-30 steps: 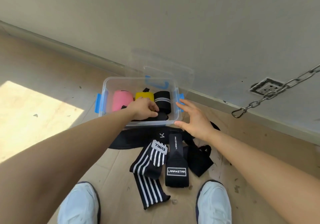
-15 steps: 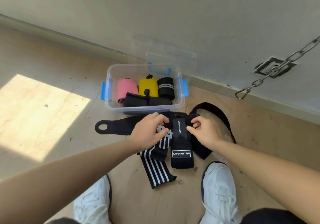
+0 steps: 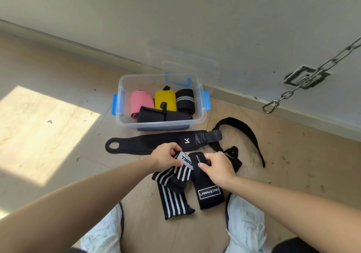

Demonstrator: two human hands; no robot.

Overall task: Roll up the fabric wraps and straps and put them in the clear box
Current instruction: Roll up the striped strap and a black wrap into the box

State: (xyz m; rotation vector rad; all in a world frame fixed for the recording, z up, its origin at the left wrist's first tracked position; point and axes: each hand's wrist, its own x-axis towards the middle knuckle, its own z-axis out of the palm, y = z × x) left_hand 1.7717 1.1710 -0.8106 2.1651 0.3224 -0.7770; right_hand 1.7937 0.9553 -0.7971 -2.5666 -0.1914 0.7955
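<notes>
Two grips: left hand (image 3: 165,156) pinches striped wrap (image 3: 173,200), right hand (image 3: 218,167) black wrap (image 3: 210,193).

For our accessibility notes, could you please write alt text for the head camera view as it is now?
A person's left grip pinches the grey tab of a striped black wrap and the right grip holds the end of a black LARA STAR wrap. Beyond, a clear box holds a pink roll, a yellow roll and black rolls.

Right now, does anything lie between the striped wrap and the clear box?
Yes. A long black strap lies flat on the floor between the striped wrap, pinched by the left hand, and the open clear box.
</notes>
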